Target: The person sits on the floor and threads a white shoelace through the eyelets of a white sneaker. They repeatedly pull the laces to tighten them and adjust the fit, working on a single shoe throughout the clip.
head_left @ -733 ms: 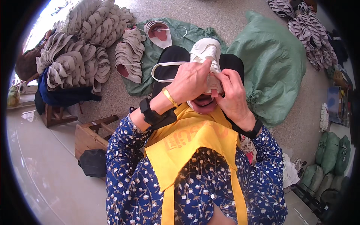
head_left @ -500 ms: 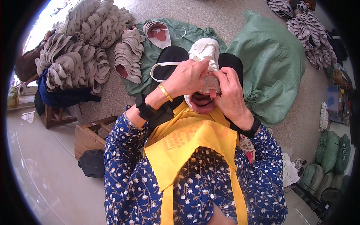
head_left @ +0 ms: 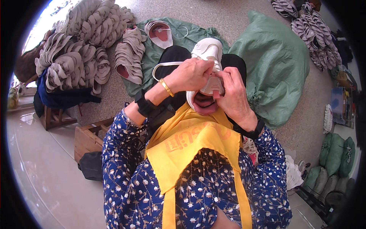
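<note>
A white shoe upper with a pinkish lining rests on my lap between my dark-clad knees, its toe pointing away from me. Over its lacing area my left hand is closed in a pinch on a white shoelace, which loops out to the left of the hand. My right hand grips the right eyelet edge of the shoe upper between thumb and fingers, beside the small pink tab on the tongue. The fingertips of both hands nearly meet, and the lace end between them is hidden.
Stacked shoe uppers and one laced upper lie on a green sheet. Larger piles of uppers stand at the left, near a wooden stool. A big green sack lies to the right.
Both hands stay at the shoe upper with nearly the same grip. My left forearm has shifted slightly left, and the whole view has moved a little.
</note>
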A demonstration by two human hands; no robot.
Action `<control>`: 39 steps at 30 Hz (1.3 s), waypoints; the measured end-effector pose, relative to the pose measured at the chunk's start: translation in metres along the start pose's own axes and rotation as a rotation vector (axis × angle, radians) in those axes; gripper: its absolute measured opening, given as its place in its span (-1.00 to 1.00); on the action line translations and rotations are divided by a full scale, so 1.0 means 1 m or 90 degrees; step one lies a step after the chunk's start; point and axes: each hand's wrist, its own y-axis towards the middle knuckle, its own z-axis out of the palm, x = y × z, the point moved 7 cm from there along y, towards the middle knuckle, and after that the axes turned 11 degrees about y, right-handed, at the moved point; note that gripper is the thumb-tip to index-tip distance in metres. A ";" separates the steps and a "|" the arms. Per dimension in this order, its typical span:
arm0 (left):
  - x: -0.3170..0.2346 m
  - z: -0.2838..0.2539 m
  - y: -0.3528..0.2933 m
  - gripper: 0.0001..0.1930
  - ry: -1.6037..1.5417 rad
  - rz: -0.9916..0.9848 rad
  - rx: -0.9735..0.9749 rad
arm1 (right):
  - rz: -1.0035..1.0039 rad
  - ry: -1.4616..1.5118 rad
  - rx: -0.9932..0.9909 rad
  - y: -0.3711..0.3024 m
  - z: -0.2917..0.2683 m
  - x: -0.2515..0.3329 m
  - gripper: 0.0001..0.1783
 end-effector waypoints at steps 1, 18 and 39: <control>-0.002 0.001 0.000 -0.90 0.033 -0.016 -0.022 | 0.003 0.002 0.000 0.000 0.000 -0.001 -0.34; -0.003 -0.001 -0.012 -0.91 -0.052 -0.088 -0.052 | 0.057 0.052 -0.011 0.002 -0.003 -0.004 -0.45; -0.001 0.006 -0.015 -0.95 -0.002 -0.117 -0.107 | 0.098 0.129 0.044 0.011 -0.008 -0.012 -0.74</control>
